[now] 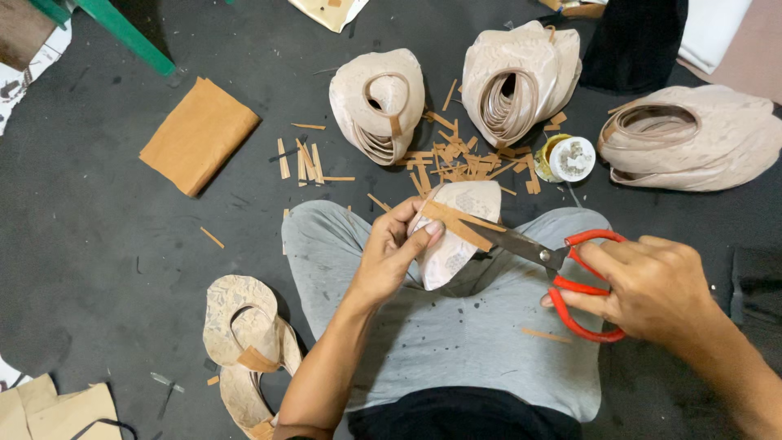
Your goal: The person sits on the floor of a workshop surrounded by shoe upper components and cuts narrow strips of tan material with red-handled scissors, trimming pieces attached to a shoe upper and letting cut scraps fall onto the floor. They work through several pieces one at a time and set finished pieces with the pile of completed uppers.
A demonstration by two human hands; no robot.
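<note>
**Scissors at a tan strip on a pale shoe piece**

The pale shoe piece [456,236] sits above the person's lap, over grey shorts [456,326], with a tan strip [456,222] lying across its top. It looks light and thin, stiff enough to keep its curve yet likely to bend under pressure; the edge beside the strip seems the surest place to hold. The left hand [391,257] has its grip pinching that edge, thumb pressed on the strip. The right hand [652,289] has fingers closed through the handles of the red-handled scissors [554,269], whose dark blades reach the strip's end; whether the blades are parted cannot be told.

Further out on the dark floor [106,244] lie tan offcuts [464,159], three stacks of pale pieces [379,102], a small round tin [568,157], a folded tan sheet [198,134], and patterned cut pieces [244,326] near the left elbow
</note>
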